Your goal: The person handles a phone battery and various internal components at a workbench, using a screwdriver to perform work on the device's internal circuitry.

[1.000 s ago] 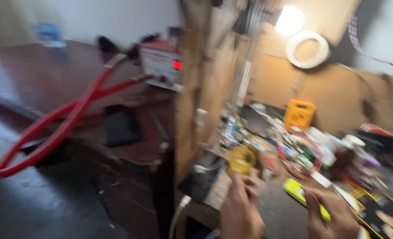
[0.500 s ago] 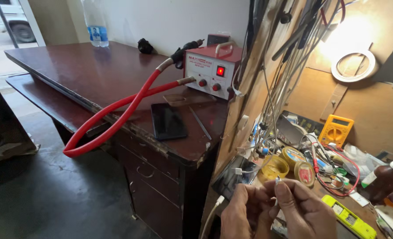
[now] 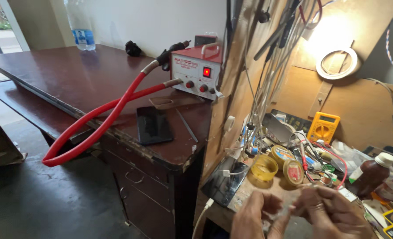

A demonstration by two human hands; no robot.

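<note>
My left hand (image 3: pixel 255 217) and my right hand (image 3: pixel 331 213) are together at the bottom right, over a cluttered workbench. Their fingertips pinch a small thin item between them; motion blur hides what it is. Just beyond the hands lie a phone (image 3: pixel 225 180) with a white cable plugged in, a yellow round lid (image 3: pixel 264 167) and two rolls of tape (image 3: pixel 289 166).
A red station box (image 3: pixel 195 73) with a lit switch and a long red hose (image 3: pixel 95 119) sits on the dark wooden desk (image 3: pixel 64 84). A black phone (image 3: pixel 153 125) lies near the desk edge. A yellow multimeter (image 3: pixel 323 127), brown bottle (image 3: pixel 371 174), ring lamp (image 3: pixel 337 63) and hanging wires crowd the bench.
The view has swung left and steadied. My two hands have come together at the bottom right, now pinching something small between the fingertips.
</note>
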